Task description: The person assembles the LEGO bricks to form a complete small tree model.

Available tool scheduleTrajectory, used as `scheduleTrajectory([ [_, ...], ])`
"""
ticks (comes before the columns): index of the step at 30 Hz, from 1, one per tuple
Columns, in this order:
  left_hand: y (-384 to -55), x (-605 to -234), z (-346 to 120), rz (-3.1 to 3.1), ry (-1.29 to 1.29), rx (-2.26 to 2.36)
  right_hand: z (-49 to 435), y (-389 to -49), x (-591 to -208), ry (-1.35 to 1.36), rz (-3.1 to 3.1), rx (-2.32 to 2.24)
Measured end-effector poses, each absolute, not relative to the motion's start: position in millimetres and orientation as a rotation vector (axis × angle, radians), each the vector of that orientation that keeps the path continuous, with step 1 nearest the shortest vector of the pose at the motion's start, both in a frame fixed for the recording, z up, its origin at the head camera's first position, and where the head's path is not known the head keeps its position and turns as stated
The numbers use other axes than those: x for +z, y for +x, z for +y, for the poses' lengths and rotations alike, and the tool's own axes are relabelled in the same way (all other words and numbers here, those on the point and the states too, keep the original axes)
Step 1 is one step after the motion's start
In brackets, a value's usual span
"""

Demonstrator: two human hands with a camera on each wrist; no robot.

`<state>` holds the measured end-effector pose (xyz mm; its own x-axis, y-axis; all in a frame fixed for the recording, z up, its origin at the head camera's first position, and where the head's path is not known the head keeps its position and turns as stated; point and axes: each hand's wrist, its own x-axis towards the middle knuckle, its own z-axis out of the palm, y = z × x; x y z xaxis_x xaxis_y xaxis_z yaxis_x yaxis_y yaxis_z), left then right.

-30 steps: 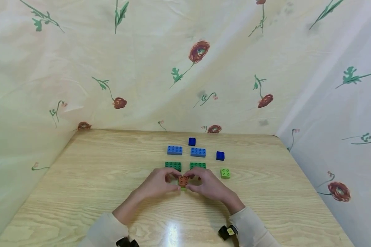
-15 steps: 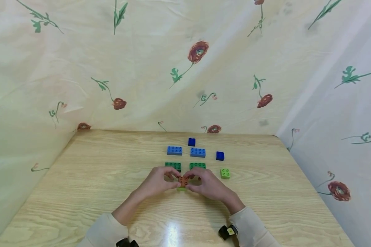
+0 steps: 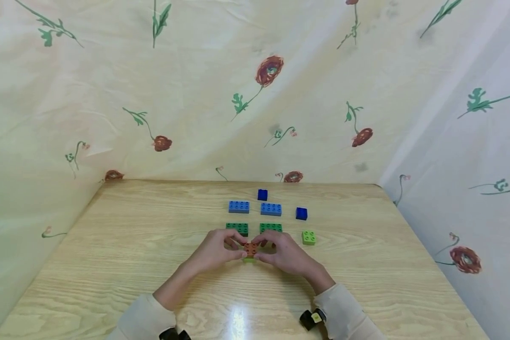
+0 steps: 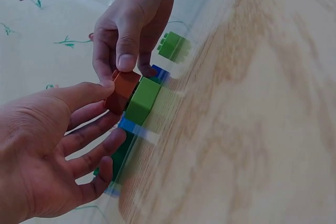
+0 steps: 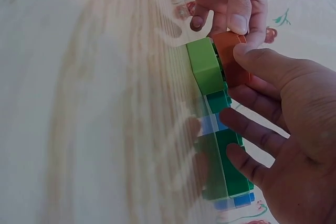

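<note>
Between both hands, an orange-brown brick (image 3: 250,249) with studs on top stands on a light green brick (image 3: 249,260). My left hand (image 3: 219,246) pinches its left side with thumb and forefinger. From the right, my right hand (image 3: 284,253) pinches the same brick the same way. In the left wrist view, the orange-brown brick (image 4: 122,91) lies against the light green brick (image 4: 142,101), with a dark narrow gap between them. The right wrist view also shows studs in that gap, between the orange-brown brick (image 5: 232,59) and the light green brick (image 5: 205,65).
Just behind the hands lie two dark green bricks, one left (image 3: 237,229) and one right (image 3: 270,228). Farther back are two blue bricks (image 3: 239,207) (image 3: 271,209) and two small dark blue bricks (image 3: 262,194) (image 3: 301,213). Another light green brick (image 3: 308,237) lies right of the hands.
The head view has shifted slightly. Both hands keep their hold on the orange-brown brick, with hardly any visible movement.
</note>
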<state>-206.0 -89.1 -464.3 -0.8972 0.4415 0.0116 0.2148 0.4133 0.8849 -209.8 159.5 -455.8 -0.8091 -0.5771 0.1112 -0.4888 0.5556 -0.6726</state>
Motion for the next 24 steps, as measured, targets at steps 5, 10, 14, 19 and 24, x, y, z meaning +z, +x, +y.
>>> scheduleTrajectory([
  [5, -205.9, -464.1, -89.2, 2.451, 0.577, 1.48, 158.1, -207.7, -454.5, -0.926, 2.693, -1.066],
  [10, -205.2, -464.2, -88.7, 2.454, 0.569, 1.476, 157.0, -206.2, -455.0, -0.942, 2.736, -1.038],
  [14, -204.3, -465.3, -88.0, 2.45, 0.557, 1.488, 156.9, -206.9, -458.0, -0.964, 2.747, -1.042],
  [19, -204.4, -466.9, -86.9, 2.442, 0.568, 1.499, 158.1, -207.0, -459.4, -0.961, 2.74, -1.071],
  [24, -205.4, -467.4, -86.4, 2.431, 0.573, 1.5, 160.3, -207.0, -459.0, -0.923, 2.687, -1.109],
])
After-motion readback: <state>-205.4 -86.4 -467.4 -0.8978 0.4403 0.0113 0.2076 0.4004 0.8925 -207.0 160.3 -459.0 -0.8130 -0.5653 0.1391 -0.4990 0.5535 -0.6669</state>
